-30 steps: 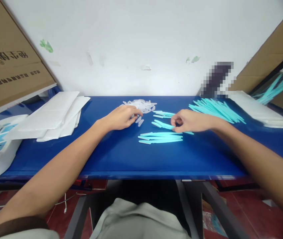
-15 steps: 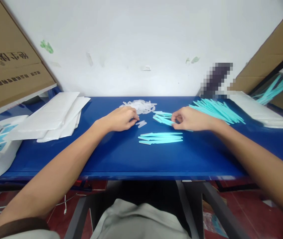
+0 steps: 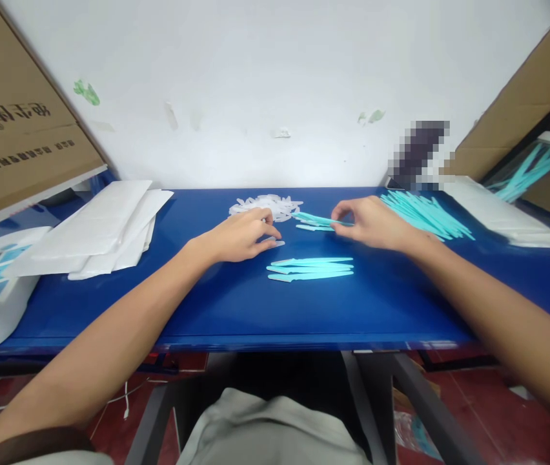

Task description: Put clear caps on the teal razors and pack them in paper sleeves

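My left hand (image 3: 250,236) is over the small translucent pieces (image 3: 277,243) near the table's middle, thumb and fingers apart, its fingertips close to them. My right hand (image 3: 365,223) pinches the end of a turquoise stick (image 3: 318,220), whose other end points left. Beneath that stick, another turquoise stick (image 3: 310,227) lies on the table. Nearer me, several turquoise sticks (image 3: 311,276) lie side by side. Behind my left hand is a heap of translucent pieces (image 3: 275,206). To the right of my right hand spreads a big pile of turquoise sticks (image 3: 427,216).
White packets (image 3: 95,223) are stacked on the left of the blue table (image 3: 236,310), beside a white device (image 3: 8,310). More white packets (image 3: 502,216) lie at the right. Cardboard boxes (image 3: 28,129) flank the table, and a wall stands behind it.
My left hand has shifted slightly right and nearer me, its fingers spreading over the small pieces. My right hand has lifted a turquoise stick a little off those under it.
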A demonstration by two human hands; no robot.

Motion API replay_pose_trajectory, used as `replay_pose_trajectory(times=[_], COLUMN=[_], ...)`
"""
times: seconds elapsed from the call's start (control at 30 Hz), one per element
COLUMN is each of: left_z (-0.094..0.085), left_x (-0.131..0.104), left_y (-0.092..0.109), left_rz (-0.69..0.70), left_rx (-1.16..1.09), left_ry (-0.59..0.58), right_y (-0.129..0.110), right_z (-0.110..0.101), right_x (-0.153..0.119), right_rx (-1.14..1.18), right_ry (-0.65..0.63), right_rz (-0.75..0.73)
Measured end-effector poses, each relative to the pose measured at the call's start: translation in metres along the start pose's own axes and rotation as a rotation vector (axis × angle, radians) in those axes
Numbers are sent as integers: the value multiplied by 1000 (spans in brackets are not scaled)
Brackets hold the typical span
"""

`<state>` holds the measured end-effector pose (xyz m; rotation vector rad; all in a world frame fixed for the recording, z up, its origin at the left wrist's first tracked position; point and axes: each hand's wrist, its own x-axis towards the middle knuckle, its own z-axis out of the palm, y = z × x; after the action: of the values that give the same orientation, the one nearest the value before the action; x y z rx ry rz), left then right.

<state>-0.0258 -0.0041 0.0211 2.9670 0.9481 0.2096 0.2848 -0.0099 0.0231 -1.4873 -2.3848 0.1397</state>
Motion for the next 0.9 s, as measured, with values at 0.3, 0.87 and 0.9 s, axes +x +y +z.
replay_pose_trajectory(times=[0.3, 0.87, 0.9], left_z=[3, -3, -3], left_x=[3, -1, -2], left_y=[-3, -13, -15], left_rz=[75, -19, -31], left_rx=[-178, -388, -390], left_ry=[13, 109, 84], right_y=[8, 4, 2], right_z=[13, 36, 35], right_x=[5, 8, 8], right_rx=[225, 290, 297], right_ry=[277, 473, 472], right_rz=[20, 12, 32])
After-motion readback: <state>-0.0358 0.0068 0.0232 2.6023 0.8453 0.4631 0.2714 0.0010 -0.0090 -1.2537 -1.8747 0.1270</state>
